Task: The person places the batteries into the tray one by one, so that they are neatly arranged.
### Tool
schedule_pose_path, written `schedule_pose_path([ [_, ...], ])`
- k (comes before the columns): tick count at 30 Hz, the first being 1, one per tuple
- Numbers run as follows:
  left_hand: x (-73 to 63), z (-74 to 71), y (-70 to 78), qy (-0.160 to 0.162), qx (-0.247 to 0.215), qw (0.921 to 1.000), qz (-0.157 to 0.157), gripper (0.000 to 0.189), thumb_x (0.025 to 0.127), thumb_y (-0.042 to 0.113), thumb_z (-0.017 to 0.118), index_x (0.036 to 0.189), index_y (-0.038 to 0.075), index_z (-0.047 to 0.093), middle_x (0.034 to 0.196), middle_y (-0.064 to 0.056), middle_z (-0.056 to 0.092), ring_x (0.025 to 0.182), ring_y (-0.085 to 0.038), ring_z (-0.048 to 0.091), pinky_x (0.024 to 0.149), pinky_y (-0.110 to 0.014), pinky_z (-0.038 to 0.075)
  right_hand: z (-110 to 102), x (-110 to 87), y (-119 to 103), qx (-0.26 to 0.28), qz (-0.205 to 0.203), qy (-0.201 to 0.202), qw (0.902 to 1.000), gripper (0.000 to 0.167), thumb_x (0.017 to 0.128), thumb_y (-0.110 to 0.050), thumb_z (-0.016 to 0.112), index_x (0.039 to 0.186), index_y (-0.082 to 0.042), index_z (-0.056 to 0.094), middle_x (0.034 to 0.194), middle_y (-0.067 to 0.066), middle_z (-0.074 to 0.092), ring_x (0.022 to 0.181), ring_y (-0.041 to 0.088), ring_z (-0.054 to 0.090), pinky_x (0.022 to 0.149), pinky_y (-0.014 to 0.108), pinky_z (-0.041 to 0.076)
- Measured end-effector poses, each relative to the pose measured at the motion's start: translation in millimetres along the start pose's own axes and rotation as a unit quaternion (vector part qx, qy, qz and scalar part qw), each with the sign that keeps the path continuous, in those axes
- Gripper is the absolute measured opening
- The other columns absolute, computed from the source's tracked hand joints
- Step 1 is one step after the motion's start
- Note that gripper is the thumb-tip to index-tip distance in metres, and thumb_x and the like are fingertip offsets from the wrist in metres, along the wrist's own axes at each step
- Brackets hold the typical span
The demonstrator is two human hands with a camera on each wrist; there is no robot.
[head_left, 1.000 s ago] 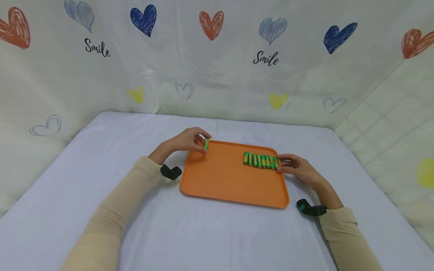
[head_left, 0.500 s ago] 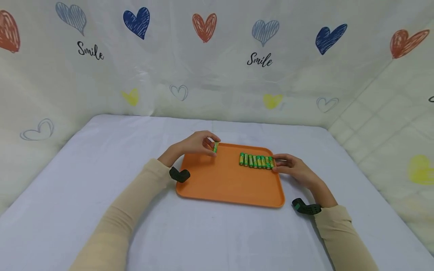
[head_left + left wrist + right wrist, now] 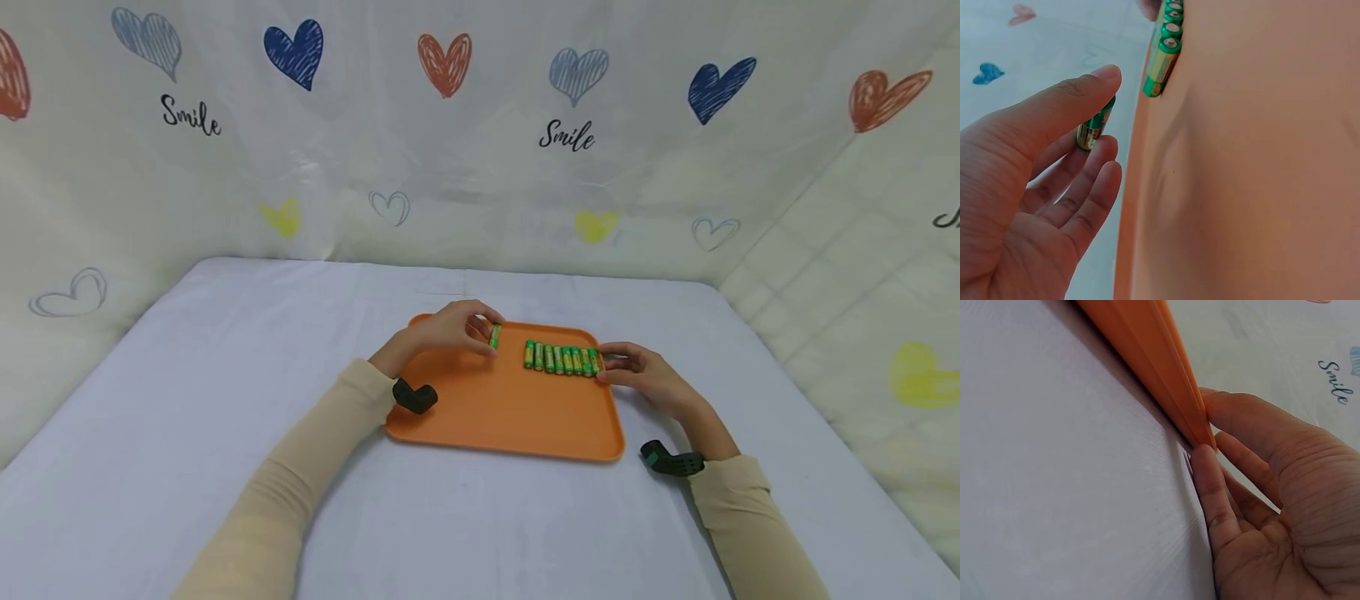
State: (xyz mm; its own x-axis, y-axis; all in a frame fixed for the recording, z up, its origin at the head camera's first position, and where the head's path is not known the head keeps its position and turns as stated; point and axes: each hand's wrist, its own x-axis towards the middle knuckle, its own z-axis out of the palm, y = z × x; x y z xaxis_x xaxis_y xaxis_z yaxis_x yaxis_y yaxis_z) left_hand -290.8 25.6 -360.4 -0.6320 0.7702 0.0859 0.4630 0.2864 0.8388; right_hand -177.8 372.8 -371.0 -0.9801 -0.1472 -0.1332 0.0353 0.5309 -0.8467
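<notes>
My left hand pinches a single green and gold battery between thumb and fingers, held above the far edge of an orange tray. In the left wrist view this battery is partly covered by the thumb. A row of several matching batteries lies side by side at the tray's far right, to the right of the held one. At the right rim, my right hand grips the tray's edge, fingertips beside the row's last battery. The right wrist view has the thumb over the rim, with a finger against the outer wall.
A white cloth covers the table under the tray. Behind it hangs a pale backdrop with printed hearts and lettering. A black wrist device on the left arm overlaps the tray's left side in the head view.
My left hand has carried its battery to the right, closer to the row. The right hand stays at the tray's right edge. The head view has shifted slightly.
</notes>
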Motion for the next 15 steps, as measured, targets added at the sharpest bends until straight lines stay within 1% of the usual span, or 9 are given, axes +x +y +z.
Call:
schedule_pose_path([
  [3, 3.9, 5.2, 1.8, -0.009, 0.002, 1.0, -0.001, 0.055, 0.082, 0.012, 0.08, 0.131, 0.002, 0.058, 0.12, -0.01, 0.059, 0.102, -0.02, 0.062, 0.09, -0.027, 0.052, 0, -0.7, 0, -0.001, 0.002, 0.0, 1.0, 0.063, 0.091, -0.025, 0.071, 0.142, 0.0, 0.044, 0.126, 0.021, 0.058, 0.101, 0.005, 0.057, 0.086, 0.014, 0.043],
  [8, 9.9, 12.7, 4.4, -0.031, 0.004, 0.9995, -0.007, 0.056, 0.083, 0.011, 0.079, 0.133, 0.002, 0.056, 0.125, -0.011, 0.058, 0.107, -0.022, 0.06, 0.091, -0.026, 0.051, 0, -0.6, -1, 0.007, 0.007, -0.002, 0.9999, 0.064, 0.09, -0.024, 0.072, 0.142, 0.0, 0.044, 0.128, 0.022, 0.056, 0.102, 0.006, 0.057, 0.086, 0.014, 0.044],
  [11, 13.9, 16.8, 4.0, -0.04, 0.006, 0.9992, -0.006, 0.056, 0.083, 0.011, 0.079, 0.133, 0.001, 0.055, 0.128, -0.011, 0.057, 0.109, -0.023, 0.06, 0.091, -0.026, 0.051, 1, -0.2, -1, 0.01, 0.009, -0.002, 0.9999, 0.064, 0.09, -0.024, 0.072, 0.142, 0.0, 0.044, 0.129, 0.021, 0.056, 0.102, 0.006, 0.056, 0.086, 0.014, 0.044],
  [15, 19.7, 22.2, 0.9, -0.052, 0.015, 0.9985, -0.002, 0.055, 0.084, 0.013, 0.078, 0.133, 0.001, 0.056, 0.125, -0.011, 0.059, 0.108, -0.021, 0.061, 0.09, -0.025, 0.051, 1, 0.8, -1, 0.014, 0.011, 0.001, 0.9999, 0.063, 0.09, -0.023, 0.073, 0.141, 0.0, 0.044, 0.129, 0.021, 0.056, 0.102, 0.006, 0.056, 0.086, 0.013, 0.044],
])
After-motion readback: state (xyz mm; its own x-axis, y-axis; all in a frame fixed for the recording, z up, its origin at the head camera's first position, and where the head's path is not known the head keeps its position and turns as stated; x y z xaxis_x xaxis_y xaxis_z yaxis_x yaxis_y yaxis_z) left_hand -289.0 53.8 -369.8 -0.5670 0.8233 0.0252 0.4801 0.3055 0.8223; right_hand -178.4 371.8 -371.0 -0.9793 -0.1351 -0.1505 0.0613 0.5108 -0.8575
